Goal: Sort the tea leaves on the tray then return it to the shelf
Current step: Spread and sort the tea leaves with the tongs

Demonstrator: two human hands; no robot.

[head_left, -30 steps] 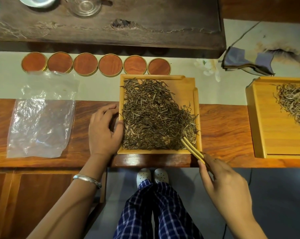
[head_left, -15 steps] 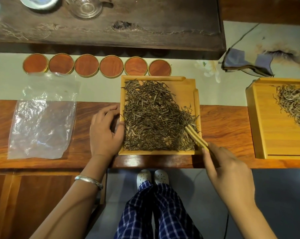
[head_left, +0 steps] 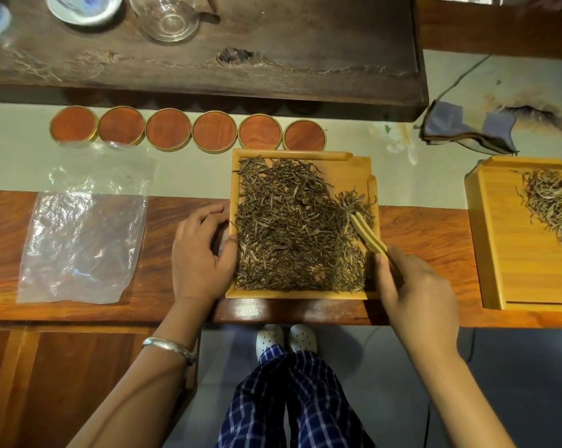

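On the reddish wooden counter (head_left: 418,240), partly over its pale back strip, sits the square bamboo tray (head_left: 344,163), its floor nearly covered by dark tea leaves (head_left: 289,234). The left hand (head_left: 199,253) rests against the tray's left wall, fingers loosely curled on the counter, thumb pressed to the rim; it grasps nothing. The right hand (head_left: 415,286) at the tray's near right corner is closed around bamboo tweezers (head_left: 368,236), whose two tips stand slightly apart, buried in the leaves by the right wall.
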